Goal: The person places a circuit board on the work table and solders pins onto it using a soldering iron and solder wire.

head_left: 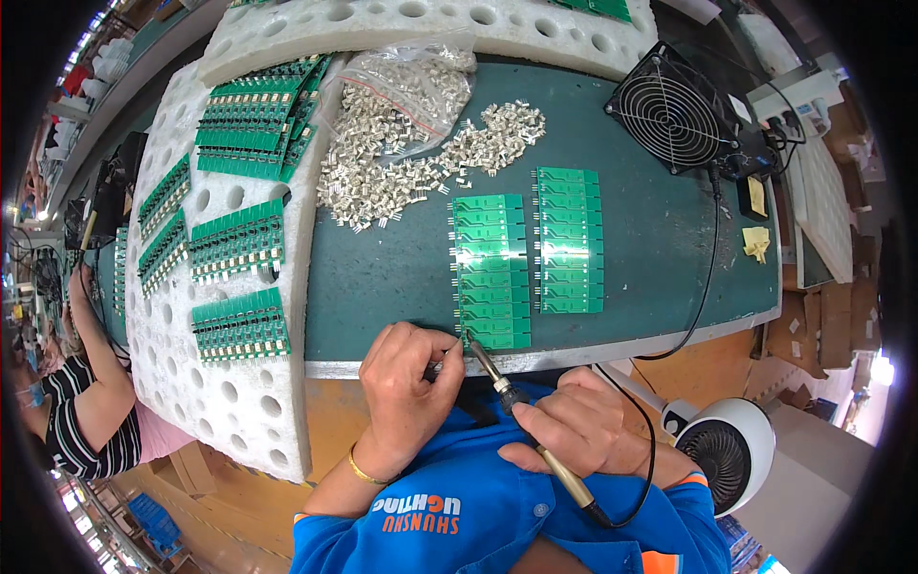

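Note:
My right hand is closed round a soldering iron, its tip at the lower left corner of a green circuit board panel. Close beside that tip, the thumb and fingers of my left hand are pinched together at the panel's edge. What they hold, if anything, is too small to make out. Small pins stick out along the panel's left side. A second green panel lies parallel to it on the right. Beyond them are a heap of small white connectors and a clear plastic bag full of more.
White foam boards with holes stand left and at the back, the left one carrying several populated circuit panels. A black fan sits at the back right, its cable crossing the green mat. A white fan is lower right. Another person works at left.

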`<state>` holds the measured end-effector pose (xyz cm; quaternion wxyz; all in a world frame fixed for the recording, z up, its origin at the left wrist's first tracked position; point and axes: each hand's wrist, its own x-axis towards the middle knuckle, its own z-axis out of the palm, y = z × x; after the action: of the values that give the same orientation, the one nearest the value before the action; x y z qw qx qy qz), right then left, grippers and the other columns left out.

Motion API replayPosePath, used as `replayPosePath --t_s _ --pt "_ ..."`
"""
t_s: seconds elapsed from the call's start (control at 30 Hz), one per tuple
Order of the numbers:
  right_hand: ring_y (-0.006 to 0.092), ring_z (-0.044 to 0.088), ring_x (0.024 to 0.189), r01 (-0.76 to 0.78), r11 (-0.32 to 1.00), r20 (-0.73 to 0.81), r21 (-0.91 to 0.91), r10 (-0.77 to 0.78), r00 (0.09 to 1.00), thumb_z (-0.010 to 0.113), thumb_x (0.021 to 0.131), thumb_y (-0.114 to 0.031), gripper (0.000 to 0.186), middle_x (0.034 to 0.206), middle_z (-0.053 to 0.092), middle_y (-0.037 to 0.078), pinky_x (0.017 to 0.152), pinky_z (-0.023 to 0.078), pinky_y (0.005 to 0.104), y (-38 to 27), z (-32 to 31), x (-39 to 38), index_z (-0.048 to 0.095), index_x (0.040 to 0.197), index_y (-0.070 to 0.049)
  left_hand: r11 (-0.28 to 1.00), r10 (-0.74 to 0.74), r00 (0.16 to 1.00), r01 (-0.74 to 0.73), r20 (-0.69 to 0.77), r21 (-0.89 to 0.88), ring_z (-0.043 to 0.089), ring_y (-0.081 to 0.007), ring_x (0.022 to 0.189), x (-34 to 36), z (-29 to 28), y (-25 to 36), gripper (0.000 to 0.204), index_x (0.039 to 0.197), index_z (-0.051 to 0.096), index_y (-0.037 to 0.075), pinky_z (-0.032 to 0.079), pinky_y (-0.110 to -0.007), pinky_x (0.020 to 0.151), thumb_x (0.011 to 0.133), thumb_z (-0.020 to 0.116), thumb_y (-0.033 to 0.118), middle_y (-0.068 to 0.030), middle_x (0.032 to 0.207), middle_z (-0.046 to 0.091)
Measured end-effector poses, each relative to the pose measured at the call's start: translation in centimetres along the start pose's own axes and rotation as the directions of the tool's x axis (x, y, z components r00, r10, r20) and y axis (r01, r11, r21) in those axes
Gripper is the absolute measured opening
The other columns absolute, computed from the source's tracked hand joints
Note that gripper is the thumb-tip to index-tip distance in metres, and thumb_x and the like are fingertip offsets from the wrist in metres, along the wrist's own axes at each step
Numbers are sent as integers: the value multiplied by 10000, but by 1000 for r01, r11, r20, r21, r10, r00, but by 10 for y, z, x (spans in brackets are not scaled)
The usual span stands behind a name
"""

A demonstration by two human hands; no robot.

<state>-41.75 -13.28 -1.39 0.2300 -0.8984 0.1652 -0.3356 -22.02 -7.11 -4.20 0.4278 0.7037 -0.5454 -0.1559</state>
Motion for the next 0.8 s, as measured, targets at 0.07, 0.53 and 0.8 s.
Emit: replayPosePath --t_s 0.07,0.53,0.8 --pt "149 501 506 4 1000 0 -5 -4 1000 840 821 -325 401 625 534 2 534 398 284 0 1 0 668 1000 -10 1000 1 1000 -1 -1 2 575 -255 628 0 0 0 144 759 653 49 448 -376 561 718 764 -32 -77 677 571" --pt "151 527 512 3 1000 -20 9 -3 1000 833 815 -286 357 628 559 4 531 405 292 2 -6 -2 676 987 -16 999 -46 997 45 -68 -8 581 -232 623 -8 -4 -2 169 760 628 43 450 -351 565 760 782 -25 -73 690 584" --pt "154 540 510 -12 997 -94 80 20 995 833 809 -270 347 630 567 8 530 407 289 9 -3 -7 688 991 -12 934 -188 979 151 -85 -323 517 -92 716 -25 -11 -7 85 1014 488 41 426 -217 631 1020 572 49 -33 899 514"
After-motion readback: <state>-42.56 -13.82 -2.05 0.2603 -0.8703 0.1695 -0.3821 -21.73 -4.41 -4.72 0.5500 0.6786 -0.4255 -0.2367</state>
